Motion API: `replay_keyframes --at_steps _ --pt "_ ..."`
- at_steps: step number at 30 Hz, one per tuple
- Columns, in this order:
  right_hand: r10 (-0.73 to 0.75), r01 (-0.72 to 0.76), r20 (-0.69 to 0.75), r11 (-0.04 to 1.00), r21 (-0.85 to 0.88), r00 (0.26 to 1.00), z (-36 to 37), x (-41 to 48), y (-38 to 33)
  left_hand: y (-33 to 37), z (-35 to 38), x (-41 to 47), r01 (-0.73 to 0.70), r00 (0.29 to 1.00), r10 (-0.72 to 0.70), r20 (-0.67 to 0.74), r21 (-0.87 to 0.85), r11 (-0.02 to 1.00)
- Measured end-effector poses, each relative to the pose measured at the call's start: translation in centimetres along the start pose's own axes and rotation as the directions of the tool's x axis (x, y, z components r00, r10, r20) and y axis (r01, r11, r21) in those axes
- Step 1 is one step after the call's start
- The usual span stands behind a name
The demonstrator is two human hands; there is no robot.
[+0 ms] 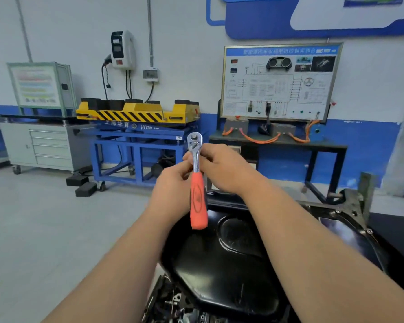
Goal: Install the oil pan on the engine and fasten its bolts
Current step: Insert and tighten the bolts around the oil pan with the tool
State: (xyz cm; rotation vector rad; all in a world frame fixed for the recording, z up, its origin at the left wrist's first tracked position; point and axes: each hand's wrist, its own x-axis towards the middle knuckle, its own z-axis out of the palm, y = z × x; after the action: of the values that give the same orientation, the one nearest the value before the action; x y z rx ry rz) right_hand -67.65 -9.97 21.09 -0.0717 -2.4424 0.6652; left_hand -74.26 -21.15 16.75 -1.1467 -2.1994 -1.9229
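Cabinet (49, 145): grey drawers on castors against the far left wall, well away from the job.
Lift (138, 113): a yellow, hazard-striped table on a blue frame, parked by the wall behind the hands.
Left hand (173, 190): raised in front of the chest, fingers curled round the ratchet's steel shank just above the grip. From here it looks like the steadying hand.
Ratchet (197, 183): held upright between both hands with the head on top and the orange grip hanging free below. It is up at eye level, so I'd guess the head is being set or checked, not turned on a bolt. I can't tell whether a socket is fitted.
Right hand (222, 169): fingers closed on the shank just under the head, touching the left hand's fingers. It is well placed to work the head.
Board (278, 82): a wiring trainer on a black bench against the back wall, with orange cables looped below it.
Pan (231, 264): black and sump-side up, already sitting on the engine (173, 304) directly below the forearms, within easy reach.
Bolts (369, 231): a few heads show along the right flange. How tight they are I can't say, so fastening looks like the work in hand.
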Motion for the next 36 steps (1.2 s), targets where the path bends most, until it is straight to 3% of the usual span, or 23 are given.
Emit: replay_keyframes --at_steps 2,4,5,6,8,9,12,14,17,20,23,25,27,31,34,36 --pt "-0.047 0.046 -0.030 0.999 -0.030 0.998 0.3 -0.1 0.3 0.1 -2.5 0.2 0.037 0.995 -0.033 -0.094 0.035 0.999" --pt "-0.084 0.082 -0.030 0.994 -0.070 0.996 1.0 -0.2 0.2 1.8 -4.8 0.2 0.061 0.980 -0.079 -0.184 -0.104 0.993" --pt "-0.089 0.085 -0.038 0.993 -0.086 0.995 1.3 -0.1 0.1 3.1 -5.6 0.3 0.031 0.985 -0.040 -0.171 -0.056 0.998" --pt "-0.089 0.084 -0.050 0.992 -0.098 0.995 1.5 -0.1 0.0 4.2 -6.0 0.4 -0.024 0.992 0.040 -0.120 0.132 0.991" --pt "-0.083 0.076 -0.083 0.994 -0.083 0.993 1.5 -0.2 0.0 6.3 -5.8 0.4 -0.163 0.983 0.185 0.016 0.552 0.818" --pt "-0.075 0.067 -0.099 0.995 -0.073 0.992 1.4 -0.3 0.0 7.2 -5.6 0.3 -0.218 0.971 0.229 0.073 0.670 0.710" --pt "-0.045 0.040 -0.102 0.998 -0.048 0.994 1.3 -0.9 0.3 8.9 -5.6 0.4 -0.424 0.902 0.287 0.321 0.784 0.454" --pt "-0.032 0.028 -0.079 0.998 -0.051 0.996 1.3 -1.1 0.2 10.0 -6.1 0.9 -0.530 0.847 0.234 0.477 0.791 0.305" --pt "-0.023 0.019 -0.045 0.996 -0.087 0.999 1.2 -1.4 -0.1 10.6 -6.4 1.3 -0.575 0.813 0.206 0.545 0.808 0.131" --pt "-0.022 0.007 -0.084 0.984 -0.180 0.996 1.2 -1.3 -0.3 9.6 -5.2 0.9 -0.451 0.871 0.292 0.395 0.879 0.154" --pt "0.021 -0.049 -0.110 0.965 -0.257 0.994 1.4 -1.1 -0.6 9.0 -3.6 0.3 -0.214 0.955 0.271 0.122 0.915 0.342" --pt "0.015 -0.047 -0.131 0.968 -0.246 0.991 1.4 -1.2 -0.7 9.2 -3.5 0.3 -0.193 0.965 0.246 0.089 0.877 0.439" --pt "0.000 -0.025 -0.126 0.981 -0.192 0.992 1.3 -1.4 -0.7 9.7 -3.8 0.5 -0.287 0.950 0.233 0.207 0.871 0.398" --pt "0.043 -0.046 -0.030 0.988 -0.145 0.999 1.2 -1.7 -0.8 11.0 -4.3 0.9 -0.494 0.866 0.160 0.474 0.861 0.122" --pt "0.045 -0.048 -0.025 0.988 -0.150 0.999 1.0 -1.7 -0.5 11.2 -4.7 1.2 -0.546 0.823 0.212 0.528 0.837 0.033" --pt "0.029 -0.040 -0.071 0.987 -0.155 0.997 1.0 -1.8 -0.3 11.0 -4.6 1.1 -0.487 0.845 0.286 0.452 0.871 0.061"
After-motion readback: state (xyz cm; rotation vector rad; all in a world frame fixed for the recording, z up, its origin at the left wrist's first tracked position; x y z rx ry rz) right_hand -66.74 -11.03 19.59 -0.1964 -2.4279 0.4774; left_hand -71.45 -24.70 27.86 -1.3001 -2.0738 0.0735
